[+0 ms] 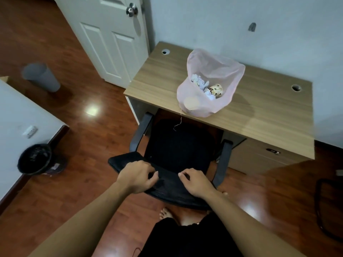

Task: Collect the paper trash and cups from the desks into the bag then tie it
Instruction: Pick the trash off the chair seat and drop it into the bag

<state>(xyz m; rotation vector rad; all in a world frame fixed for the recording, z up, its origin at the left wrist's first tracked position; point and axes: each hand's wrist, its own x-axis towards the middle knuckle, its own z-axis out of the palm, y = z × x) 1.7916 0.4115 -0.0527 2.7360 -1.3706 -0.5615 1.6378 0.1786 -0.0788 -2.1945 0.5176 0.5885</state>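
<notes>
A translucent pink bag [222, 71] stands open on the wooden desk [159, 78], near the front edge. Inside it I see crumpled white paper [199, 82] and a spotted paper cup [215, 90]; a pale round shape shows through the bag's wall low down. A thin string [181, 117] hangs from the bag over the desk edge. My left hand [138, 178] and my right hand [196, 182] are curled over the top of the black office chair's backrest [167, 184], well short of the bag.
The chair [178, 143] sits tucked at the desk between me and the bag. A grey bin [40, 76] stands by the white door [111, 38]. A black bin [35, 158] stands at the left wall. Part of another black chair [326, 201] shows at the right.
</notes>
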